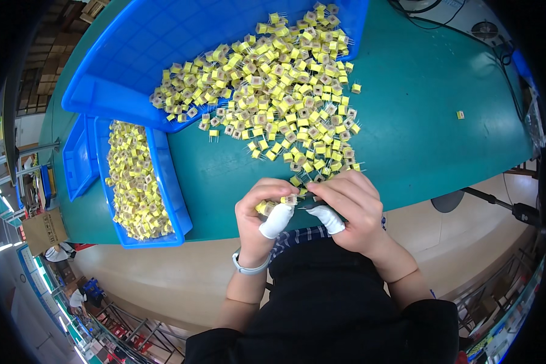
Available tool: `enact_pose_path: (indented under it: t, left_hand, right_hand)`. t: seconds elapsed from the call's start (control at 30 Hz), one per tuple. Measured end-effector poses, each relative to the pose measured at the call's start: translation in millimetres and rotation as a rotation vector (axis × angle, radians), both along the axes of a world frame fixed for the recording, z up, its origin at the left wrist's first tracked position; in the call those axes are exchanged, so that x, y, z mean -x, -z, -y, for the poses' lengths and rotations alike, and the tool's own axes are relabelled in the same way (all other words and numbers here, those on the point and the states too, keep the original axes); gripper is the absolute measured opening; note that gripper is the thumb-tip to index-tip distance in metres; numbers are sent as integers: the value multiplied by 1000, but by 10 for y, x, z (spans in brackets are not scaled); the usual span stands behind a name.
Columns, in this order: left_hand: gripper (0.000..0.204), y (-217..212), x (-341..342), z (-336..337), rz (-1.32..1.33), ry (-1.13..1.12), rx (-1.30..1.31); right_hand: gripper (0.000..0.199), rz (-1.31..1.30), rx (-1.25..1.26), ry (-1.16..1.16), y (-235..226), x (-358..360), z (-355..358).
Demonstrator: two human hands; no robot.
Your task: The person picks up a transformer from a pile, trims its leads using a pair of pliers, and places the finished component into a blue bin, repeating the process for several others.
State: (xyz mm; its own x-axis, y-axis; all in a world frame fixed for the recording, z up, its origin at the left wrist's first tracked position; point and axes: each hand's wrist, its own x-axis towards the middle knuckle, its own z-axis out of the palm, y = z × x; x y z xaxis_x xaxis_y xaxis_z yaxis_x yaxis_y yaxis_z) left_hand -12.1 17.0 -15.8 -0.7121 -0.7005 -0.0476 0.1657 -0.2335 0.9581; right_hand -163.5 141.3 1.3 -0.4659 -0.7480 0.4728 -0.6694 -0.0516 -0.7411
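My left hand (264,209) is closed around a few small yellow square components (290,199) with thin metal pins; its thumb wears a white finger cot. My right hand (349,206), thumb also in a white cot, pinches a thin dark tool (309,206) whose tip meets the component held at my left fingertips. Both hands hover at the near edge of the green table (418,133), just below a big loose pile of the same yellow components (285,91).
A large tilted blue tray (139,42) lies at the back, the pile spilling out of it. A narrow blue bin (173,188) at the left holds several yellow components. One stray component (460,114) lies far right. Cables run at the upper right.
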Motion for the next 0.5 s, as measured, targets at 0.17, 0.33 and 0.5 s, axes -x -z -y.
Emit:
enact_pose_path:
  t: [0.17, 0.33, 0.5]
  left_hand:
    - [25, 4, -13, -1, -31, -7, -36]
    - [25, -2, -8, -7, -4, 8, 20]
    - [29, 32, -2, -20, 23, 32, 77]
  right_hand:
    - [34, 19, 1, 19, -11, 3, 1]
    - [32, -14, -2, 3, 0, 10, 14]
    - [32, -31, 4, -1, 2, -2, 12]
